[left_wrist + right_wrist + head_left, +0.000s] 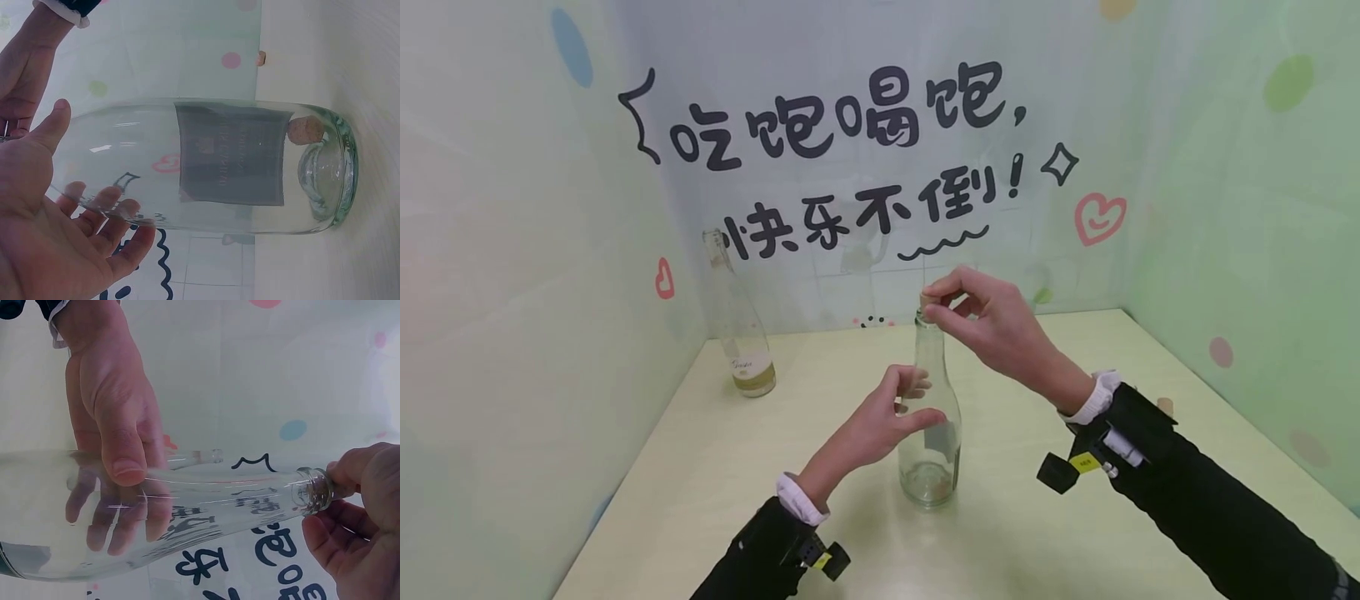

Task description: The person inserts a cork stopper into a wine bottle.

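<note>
A clear glass bottle point(931, 400) with a grey label point(231, 156) stands upright on the table. My left hand point(880, 417) holds it around the body, the thumb on the near side and the fingers on the far side, seen through the glass in the right wrist view. At the top, my right hand point(992, 321) pinches a cork point(927, 302) between thumb and fingers, right at the bottle's mouth point(315, 489). Another cork point(306, 130) shows through the glass near the base in the left wrist view.
A second clear bottle point(745, 333) with a white and gold label stands at the back left of the table point(715, 500). On the right lies a loose cork point(1165, 406), beyond my right sleeve. Printed walls enclose the table at the back and both sides.
</note>
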Available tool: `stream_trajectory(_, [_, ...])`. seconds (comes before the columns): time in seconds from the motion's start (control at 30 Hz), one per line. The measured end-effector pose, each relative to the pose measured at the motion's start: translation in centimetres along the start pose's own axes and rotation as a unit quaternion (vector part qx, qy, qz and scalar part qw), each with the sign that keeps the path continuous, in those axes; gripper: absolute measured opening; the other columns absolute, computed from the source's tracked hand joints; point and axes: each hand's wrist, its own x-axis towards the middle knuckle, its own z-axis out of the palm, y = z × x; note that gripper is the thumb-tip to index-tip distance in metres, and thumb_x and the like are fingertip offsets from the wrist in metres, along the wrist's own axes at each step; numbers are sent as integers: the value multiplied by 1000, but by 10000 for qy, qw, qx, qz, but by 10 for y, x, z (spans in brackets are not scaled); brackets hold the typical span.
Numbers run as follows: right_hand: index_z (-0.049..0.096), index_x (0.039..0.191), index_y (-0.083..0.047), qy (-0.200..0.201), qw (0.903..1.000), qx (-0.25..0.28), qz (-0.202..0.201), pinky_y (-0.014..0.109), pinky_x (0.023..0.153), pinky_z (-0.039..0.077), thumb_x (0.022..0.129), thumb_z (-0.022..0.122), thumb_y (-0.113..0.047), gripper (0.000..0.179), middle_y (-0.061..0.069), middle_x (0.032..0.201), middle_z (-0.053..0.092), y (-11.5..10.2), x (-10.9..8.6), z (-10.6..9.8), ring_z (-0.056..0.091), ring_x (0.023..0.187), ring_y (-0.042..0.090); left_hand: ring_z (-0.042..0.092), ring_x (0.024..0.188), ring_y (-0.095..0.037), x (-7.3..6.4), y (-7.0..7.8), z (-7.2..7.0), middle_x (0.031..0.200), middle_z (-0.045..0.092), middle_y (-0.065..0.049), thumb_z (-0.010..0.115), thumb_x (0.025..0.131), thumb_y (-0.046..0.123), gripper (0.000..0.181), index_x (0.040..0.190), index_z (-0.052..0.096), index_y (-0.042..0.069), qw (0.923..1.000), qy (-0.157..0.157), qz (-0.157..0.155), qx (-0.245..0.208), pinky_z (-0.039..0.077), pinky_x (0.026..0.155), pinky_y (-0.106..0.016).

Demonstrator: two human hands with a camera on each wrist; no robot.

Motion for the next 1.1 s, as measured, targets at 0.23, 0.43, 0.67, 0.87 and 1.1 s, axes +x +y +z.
stream_trajectory(0.23, [67, 101, -8, 98, 9999, -58, -72, 28, 71, 53, 89, 67, -17, 15, -5, 96, 68, 1, 0, 3, 63, 83, 8, 47, 128, -22, 0, 1, -1, 136, 48, 0, 69, 83, 47, 63, 128, 38, 15, 10000, 7, -13, -1, 37, 101, -39])
stream_trajectory(0.43, [67, 101, -7, 145, 9998, -94, -135, 28, 71, 53, 89, 67, -16, 14, -4, 97, 68, 2, -1, 4, 64, 83, 9, 47, 128, -22, 1, 0, -1, 137, 47, 0, 69, 83, 47, 63, 128, 38, 16, 10000, -2, -36, -17, 37, 101, -41])
stream_trajectory(0.67, [66, 101, -6, 160, 9995, -180, -198, 26, 72, 53, 90, 66, -15, 15, -3, 98, 68, 2, -1, 6, 63, 83, 9, 47, 128, -25, 0, -1, 0, 137, 47, -2, 69, 84, 45, 63, 129, 38, 13, 10000, 10, -24, -16, 37, 102, -41])
stream_trajectory(0.87, [66, 101, -6, 214, 9993, -214, -212, 26, 72, 53, 89, 66, -13, 13, -3, 98, 68, 3, -1, 6, 63, 83, 9, 48, 127, -19, 1, 0, -1, 136, 48, 1, 68, 83, 47, 62, 128, 39, 16, 10000, 51, -24, 18, 38, 101, -39])
stream_trajectory(1.1, [66, 102, -6, 191, 9993, -241, -195, 26, 72, 53, 89, 67, -14, 15, -4, 99, 68, 4, -2, 4, 63, 83, 8, 48, 126, -19, 2, 0, 0, 137, 48, 0, 68, 83, 47, 61, 127, 39, 17, 10000, 33, -13, -29, 38, 101, -39])
